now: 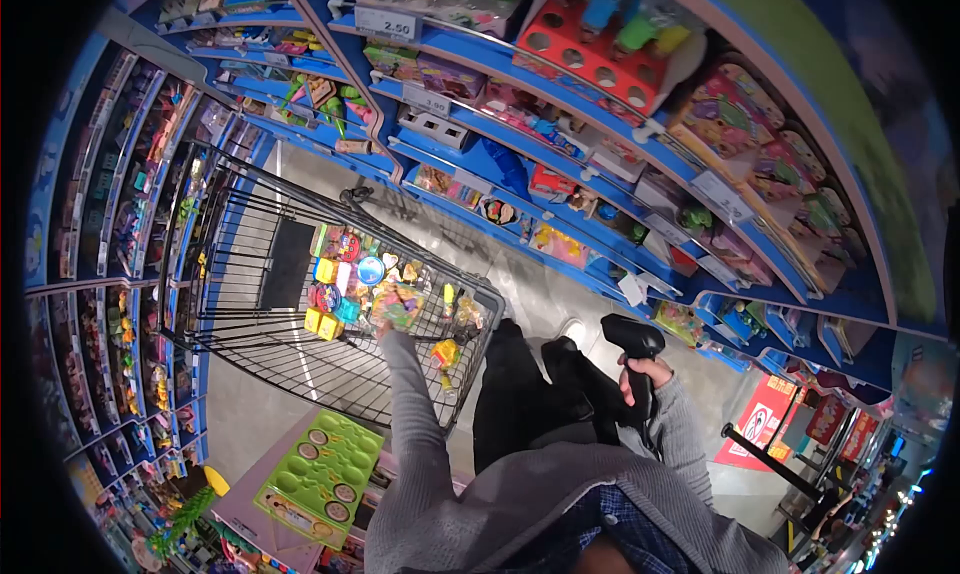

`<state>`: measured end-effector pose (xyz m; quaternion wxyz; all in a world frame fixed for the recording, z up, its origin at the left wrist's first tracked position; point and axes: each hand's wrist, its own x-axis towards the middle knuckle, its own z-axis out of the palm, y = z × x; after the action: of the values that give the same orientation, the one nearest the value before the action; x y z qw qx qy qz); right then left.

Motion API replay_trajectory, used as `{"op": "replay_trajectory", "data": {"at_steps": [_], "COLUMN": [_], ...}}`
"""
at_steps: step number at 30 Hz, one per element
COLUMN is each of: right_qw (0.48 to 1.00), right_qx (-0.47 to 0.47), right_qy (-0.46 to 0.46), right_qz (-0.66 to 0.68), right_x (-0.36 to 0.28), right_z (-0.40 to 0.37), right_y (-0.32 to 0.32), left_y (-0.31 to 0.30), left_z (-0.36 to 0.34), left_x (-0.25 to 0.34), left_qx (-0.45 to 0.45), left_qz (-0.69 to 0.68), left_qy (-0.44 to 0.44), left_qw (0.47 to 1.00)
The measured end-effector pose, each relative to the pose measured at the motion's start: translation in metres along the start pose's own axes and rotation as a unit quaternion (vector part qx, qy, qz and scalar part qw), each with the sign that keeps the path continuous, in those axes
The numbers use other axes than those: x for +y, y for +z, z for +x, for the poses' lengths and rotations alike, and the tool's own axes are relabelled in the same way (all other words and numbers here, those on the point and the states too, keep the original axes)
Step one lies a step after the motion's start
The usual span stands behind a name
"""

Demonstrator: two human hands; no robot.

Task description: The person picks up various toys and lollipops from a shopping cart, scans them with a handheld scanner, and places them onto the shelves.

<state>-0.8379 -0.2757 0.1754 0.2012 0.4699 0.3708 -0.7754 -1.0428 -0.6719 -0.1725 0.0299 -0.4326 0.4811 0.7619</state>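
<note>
My left hand (385,329) reaches down into a black wire shopping cart (345,384) and is closed on the near edge of a clear packet with colourful contents (398,306). Its fingers are partly hidden by the packet. Around it in the cart lie a round blue item (370,270), yellow boxes (323,323), a yellow and orange toy (445,353) and several other small packs. On the right, my right hand (645,376) is wrapped around the handle of a black barcode scanner (633,335), held outside the cart.
Blue shelves of toys (570,236) with price labels (388,25) curve along the far and right sides. More stocked racks (130,194) stand at left. A green moulded tray (318,477) lies close by at lower left. A red sign (757,421) is at right.
</note>
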Motion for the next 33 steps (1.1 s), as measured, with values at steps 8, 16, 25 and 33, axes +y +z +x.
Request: {"op": "replay_trajectory", "data": {"at_steps": [8, 16, 25, 33], "right_qw": [0.985, 0.958, 0.964, 0.957], "right_qx": [-0.156, -0.212, -0.051, -0.073], "right_qy": [-0.062, -0.194, -0.245, -0.281], "right_qz": [0.03, -0.004, -0.088, -0.002], "right_x": [-0.014, -0.005, 0.008, 0.027], "right_z": [-0.035, -0.071, -0.146, -0.173], "right_y": [-0.019, -0.071, -0.128, -0.16], "left_y": [0.023, 0.182, 0.248, 0.259], "left_z": [-0.08, -0.303, -0.428, -0.465], "left_x": [0.066, 0.1, 0.054, 0.026], "left_qx": [-0.213, -0.46, -0.581, -0.633], "left_qz": [0.238, 0.268, 0.173, 0.206], "left_qy": [0.358, 0.337, -0.015, -0.012], "left_qw": [0.877, 0.777, 0.795, 0.747]}}
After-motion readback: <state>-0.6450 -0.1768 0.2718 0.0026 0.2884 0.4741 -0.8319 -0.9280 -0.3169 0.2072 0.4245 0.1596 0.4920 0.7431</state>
